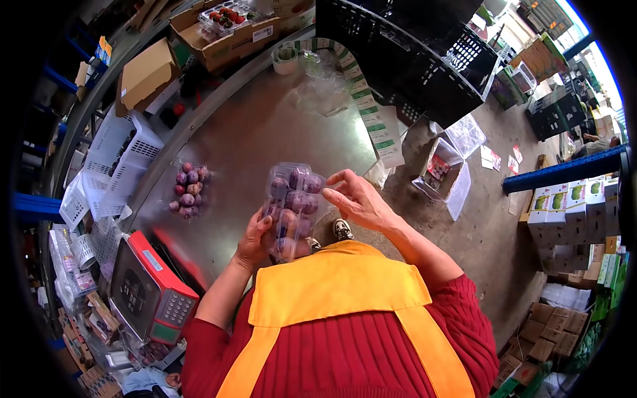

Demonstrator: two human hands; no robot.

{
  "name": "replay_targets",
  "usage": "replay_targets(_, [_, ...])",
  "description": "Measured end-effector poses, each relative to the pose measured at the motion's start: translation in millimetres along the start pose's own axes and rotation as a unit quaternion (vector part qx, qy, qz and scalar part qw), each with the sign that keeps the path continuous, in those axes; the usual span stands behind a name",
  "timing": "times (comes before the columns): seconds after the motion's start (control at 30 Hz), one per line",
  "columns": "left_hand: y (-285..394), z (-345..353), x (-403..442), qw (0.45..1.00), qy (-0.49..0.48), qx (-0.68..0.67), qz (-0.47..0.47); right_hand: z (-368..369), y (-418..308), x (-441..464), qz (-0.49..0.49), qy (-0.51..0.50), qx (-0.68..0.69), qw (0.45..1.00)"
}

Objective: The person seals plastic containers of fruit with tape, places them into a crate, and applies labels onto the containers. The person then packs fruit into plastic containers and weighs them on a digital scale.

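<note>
My left hand is closed around the lower left side of a clear plastic clamshell box of plums, held tilted over the metal table in front of my apron. Purple-red plums show through its plastic. At the box's upper right edge is my right hand, thumb and forefinger apart, their tips at or just beside the plastic; whether they press on it is hard to make out. A second clear pack of plums lies on the table to the left.
On the metal table are a label roll with its long strip and crumpled clear plastic. A red scale stands at left, near white baskets. Black crates rise at the back. An open box sits on the floor.
</note>
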State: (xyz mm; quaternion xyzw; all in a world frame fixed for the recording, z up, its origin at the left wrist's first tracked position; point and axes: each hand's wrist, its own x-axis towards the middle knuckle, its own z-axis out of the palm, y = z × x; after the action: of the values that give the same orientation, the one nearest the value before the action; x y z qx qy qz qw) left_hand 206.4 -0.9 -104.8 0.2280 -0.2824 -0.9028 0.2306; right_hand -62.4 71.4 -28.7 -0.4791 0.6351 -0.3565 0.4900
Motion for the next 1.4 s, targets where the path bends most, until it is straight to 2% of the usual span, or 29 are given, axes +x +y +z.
replay_targets(0.07, [-5.4, 5.6, -9.0, 0.997, -0.009, -0.068, -0.03, -6.3, 26.5, -6.7, -0.016, 0.024, 0.013, 1.0])
replay_targets(0.1, [-8.3, 15.0, -12.2, 0.988, 0.0, -0.143, -0.061, -7.5, 41.4, -6.1, -0.027, 0.034, 0.033, 0.999])
replay_targets(0.17, [-6.6, 27.2, -5.7, 0.964, -0.077, -0.239, -0.091, -7.1, 53.4, -1.6, -0.052, 0.04, 0.074, 0.995])
replay_targets(0.3, [9.2, 70.6, 14.0, 0.908, -0.183, -0.346, -0.15, 10.1, 56.1, 28.4, -0.122, -0.01, 0.194, 0.973])
replay_targets(0.33, [12.5, 82.1, 14.2, 0.91, -0.162, -0.344, -0.168, 14.1, 48.0, 35.4, -0.139, -0.057, 0.238, 0.96])
replay_targets(0.37, [12.3, 89.3, 5.6, 0.928, -0.112, -0.306, -0.18, 16.2, 36.4, 41.5, -0.155, -0.104, 0.28, 0.942])
replay_targets(0.4, [6.3, 93.7, 3.0, 0.933, -0.132, -0.289, -0.17, 15.1, 25.4, 44.2, -0.17, -0.15, 0.321, 0.92])
replay_targets(0.43, [1.5, 100.3, 0.7, 0.937, -0.152, -0.272, -0.159, 11.5, 15.4, 42.2, -0.141, -0.194, 0.342, 0.909])
replay_targets(0.5, [5.3, 113.3, -0.5, 0.952, -0.173, -0.209, -0.145, 8.5, 20.3, 44.8, -0.139, -0.265, 0.326, 0.897])
replay_targets(0.53, [4.9, 109.1, 0.7, 0.974, -0.145, -0.103, -0.14, 8.2, 23.8, 46.5, -0.14, -0.301, 0.316, 0.889])
replay_targets(0.57, [4.9, 99.0, 2.2, 0.984, -0.116, 0.005, -0.134, 7.0, 28.4, 45.1, -0.087, -0.337, 0.355, 0.867])
replay_targets(0.6, [8.2, 90.1, 0.9, 0.982, -0.086, 0.11, -0.126, 9.1, 31.6, 42.9, -0.11, -0.308, 0.364, 0.872])
replay_targets(0.63, [20.2, 79.4, -10.7, 0.981, 0.02, -0.014, -0.19, 12.2, 31.7, 38.1, -0.132, -0.279, 0.374, 0.875])
replay_targets(0.7, [31.0, 68.5, -32.3, 0.995, -0.012, 0.083, -0.044, 18.8, 26.6, 27.5, -0.166, -0.218, 0.396, 0.876])
replay_targets(0.77, [44.4, 62.2, -36.1, 0.992, 0.015, 0.123, 0.031, 18.0, 31.0, 27.3, -0.1, -0.2, 0.358, 0.907])
replay_targets(0.8, [55.6, 61.1, -25.9, 0.991, 0.058, 0.116, 0.031, 17.5, 32.6, 27.3, -0.068, -0.191, 0.338, 0.919])
replay_targets(0.83, [67.5, 83.4, -19.6, 0.996, 0.039, 0.057, 0.048, 14.4, 22.5, 21.9, -0.053, -0.167, 0.304, 0.937])
replay_targets(0.87, [71.4, 85.2, -21.7, 0.992, 0.0, 0.105, 0.065, 12.3, 10.6, 19.1, -0.04, -0.15, 0.252, 0.955])
replay_targets(0.93, [65.5, 89.1, -20.3, 0.947, 0.024, 0.299, 0.115, 10.1, -5.0, 15.4, -0.008, -0.114, 0.145, 0.983])
replay_targets(0.97, [63.2, 87.9, -20.3, 0.953, 0.039, 0.285, 0.096, 11.5, -2.6, 16.9, -0.075, -0.081, 0.071, 0.991])
replay_targets(1.07, [57.6, 79.8, -17.5, 0.969, 0.069, 0.235, 0.041, 5.5, -11.3, 7.2, -0.097, -0.013, -0.04, 0.994])
replay_targets(1.1, [55.9, 78.0, -17.0, 0.975, 0.07, 0.211, 0.026, -2.1, -17.6, 2.5, -0.061, -0.039, -0.006, 0.997])
replay_targets(1.2, [47.7, 72.7, -16.4, 0.988, 0.075, 0.134, -0.014, -11.8, -16.3, -0.5, -0.075, -0.049, 0.068, 0.994])
replay_targets(1.23, [44.7, 70.0, -17.0, 0.991, 0.077, 0.107, -0.027, -12.5, -17.0, -2.0, -0.172, -0.017, 0.023, 0.985])
replay_targets(1.33, [42.6, 60.5, -14.3, 0.994, 0.072, 0.08, -0.033, -22.3, -15.4, 3.6, -0.229, -0.115, -0.018, 0.966])
replay_targets(1.4, [48.5, 67.6, -15.2, 0.993, 0.062, 0.1, -0.024, -20.5, -19.8, 3.0, -0.188, -0.105, -0.009, 0.976])
